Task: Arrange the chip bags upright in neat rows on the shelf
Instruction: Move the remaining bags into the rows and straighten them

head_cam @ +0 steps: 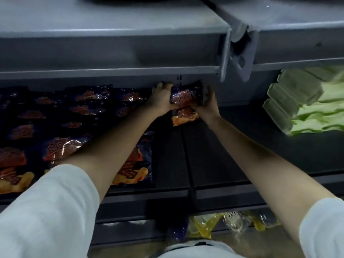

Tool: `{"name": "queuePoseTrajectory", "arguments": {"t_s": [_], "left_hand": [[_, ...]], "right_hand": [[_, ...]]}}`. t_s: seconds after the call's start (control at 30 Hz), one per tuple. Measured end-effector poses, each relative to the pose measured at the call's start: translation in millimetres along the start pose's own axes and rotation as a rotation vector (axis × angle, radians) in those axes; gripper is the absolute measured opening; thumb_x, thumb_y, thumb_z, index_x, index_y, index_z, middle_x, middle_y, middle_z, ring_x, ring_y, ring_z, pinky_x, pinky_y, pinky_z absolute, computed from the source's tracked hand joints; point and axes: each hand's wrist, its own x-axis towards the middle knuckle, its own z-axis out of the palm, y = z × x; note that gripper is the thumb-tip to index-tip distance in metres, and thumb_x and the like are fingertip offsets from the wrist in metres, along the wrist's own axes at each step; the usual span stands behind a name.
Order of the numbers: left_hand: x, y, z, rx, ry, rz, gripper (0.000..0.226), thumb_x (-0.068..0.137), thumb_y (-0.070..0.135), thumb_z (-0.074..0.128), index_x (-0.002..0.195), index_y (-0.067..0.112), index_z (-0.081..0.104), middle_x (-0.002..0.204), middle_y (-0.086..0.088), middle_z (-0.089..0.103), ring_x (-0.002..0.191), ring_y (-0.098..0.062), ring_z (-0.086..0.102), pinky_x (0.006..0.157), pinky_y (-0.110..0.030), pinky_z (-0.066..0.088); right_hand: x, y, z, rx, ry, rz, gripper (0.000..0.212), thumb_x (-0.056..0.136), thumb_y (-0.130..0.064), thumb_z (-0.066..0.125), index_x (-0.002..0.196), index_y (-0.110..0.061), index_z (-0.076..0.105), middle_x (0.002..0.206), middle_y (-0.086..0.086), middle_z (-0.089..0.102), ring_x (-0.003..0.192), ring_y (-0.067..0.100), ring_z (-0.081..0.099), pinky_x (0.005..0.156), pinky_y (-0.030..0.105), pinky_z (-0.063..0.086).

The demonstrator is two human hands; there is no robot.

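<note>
A dark blue and orange chip bag [186,98] stands at the back of the dark shelf [214,155], under the grey shelf above. My left hand [161,97] grips its left side and my right hand [208,104] grips its right side. Rows of the same dark blue bags [74,112] fill the shelf to the left of it. One more of these bags [134,164] lies at the shelf's front, partly under my left forearm.
Pale green bags [301,108] are stacked at the right end of the shelf. The grey upper shelf [111,49] and its bracket [240,58] hang low over the back. Yellow and clear packets [223,224] sit on a lower level.
</note>
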Motion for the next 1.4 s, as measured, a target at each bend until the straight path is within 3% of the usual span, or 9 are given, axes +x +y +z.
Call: {"name": "queuePoseTrajectory", "arguments": {"t_s": [0.2, 0.33, 0.53, 0.67, 0.73, 0.9, 1.07, 1.23, 1.4], "left_hand": [[-9, 15, -8, -0.060, 0.016, 0.070, 0.058, 0.075, 0.020, 0.076, 0.125, 0.008, 0.048, 0.129, -0.014, 0.043, 0.120, -0.026, 0.045, 0.098, -0.030, 0.036], [-18, 31, -27, -0.376, 0.162, 0.073, 0.035, 0.079, 0.018, 0.073, 0.108, 0.007, 0.056, 0.113, -0.007, 0.060, 0.109, -0.021, 0.056, 0.088, -0.024, 0.042], [-46, 30, -63, -1.208, 0.352, -0.202, 0.030, 0.075, 0.017, 0.077, 0.100, 0.018, 0.060, 0.102, 0.002, 0.064, 0.101, -0.015, 0.061, 0.090, -0.030, 0.048], [-82, -13, -97, -1.406, 0.375, -0.248, 0.028, 0.077, 0.013, 0.075, 0.101, 0.008, 0.061, 0.095, -0.007, 0.069, 0.088, -0.019, 0.068, 0.081, -0.034, 0.055], [-106, -37, -118, -1.448, 0.374, -0.289, 0.024, 0.081, 0.012, 0.071, 0.101, 0.006, 0.060, 0.093, -0.007, 0.068, 0.084, -0.018, 0.068, 0.079, -0.033, 0.056], [-169, -114, -163, -1.353, 0.459, -0.297, 0.085, 0.068, 0.033, 0.082, 0.135, -0.002, 0.042, 0.117, -0.015, 0.064, 0.101, -0.022, 0.066, 0.088, -0.037, 0.054], [-223, -183, -189, -1.266, 0.502, -0.383, 0.050, 0.073, 0.031, 0.079, 0.114, 0.009, 0.060, 0.109, -0.005, 0.067, 0.102, -0.019, 0.064, 0.096, -0.041, 0.049], [-267, -237, -200, -1.269, 0.542, -0.499, 0.088, 0.063, 0.041, 0.083, 0.134, 0.008, 0.043, 0.132, -0.009, 0.055, 0.118, -0.024, 0.055, 0.101, -0.042, 0.044], [-310, -287, -200, -1.344, 0.495, -0.444, 0.022, 0.082, 0.017, 0.071, 0.100, 0.008, 0.060, 0.102, -0.009, 0.068, 0.094, -0.021, 0.068, 0.085, -0.036, 0.053]], "right_hand": [[-6, 13, -14, -0.118, -0.031, -0.015, 0.038, 0.081, -0.023, 0.069, 0.117, -0.015, 0.058, 0.108, 0.002, 0.066, 0.103, 0.021, 0.062, 0.085, 0.033, 0.051], [-15, -3, -28, 0.100, 0.055, -0.093, 0.013, 0.083, -0.023, 0.068, 0.094, -0.024, 0.060, 0.093, -0.007, 0.066, 0.095, 0.014, 0.063, 0.082, 0.028, 0.052], [-43, -65, -17, 0.298, 0.043, -0.326, 0.016, 0.089, -0.016, 0.059, 0.105, -0.017, 0.057, 0.100, -0.002, 0.065, 0.095, 0.002, 0.062, 0.084, 0.023, 0.050], [-80, -100, 29, 0.320, -0.030, -0.341, 0.035, 0.084, -0.021, 0.066, 0.116, -0.019, 0.053, 0.112, -0.003, 0.064, 0.106, 0.007, 0.061, 0.093, 0.030, 0.049], [-99, -114, 58, 0.319, -0.122, -0.309, 0.042, 0.082, -0.026, 0.068, 0.120, -0.016, 0.052, 0.116, 0.001, 0.064, 0.107, 0.012, 0.061, 0.093, 0.030, 0.050], [-151, -144, 137, 0.339, -0.295, -0.273, 0.026, 0.087, -0.023, 0.064, 0.111, -0.018, 0.057, 0.104, -0.003, 0.067, 0.093, 0.006, 0.065, 0.084, 0.021, 0.052], [-199, -156, 212, 0.374, -0.347, -0.279, 0.025, 0.089, -0.016, 0.062, 0.114, -0.018, 0.056, 0.102, -0.009, 0.066, 0.097, 0.005, 0.064, 0.091, 0.025, 0.049], [-238, -164, 271, 0.298, -0.337, -0.241, 0.039, 0.091, -0.022, 0.060, 0.128, -0.017, 0.046, 0.107, -0.014, 0.053, 0.101, 0.002, 0.050, 0.091, 0.017, 0.037], [-275, -159, 321, 0.265, -0.315, -0.195, 0.040, 0.090, -0.022, 0.062, 0.126, -0.012, 0.049, 0.118, -0.003, 0.059, 0.111, 0.013, 0.055, 0.101, 0.030, 0.042]]}}
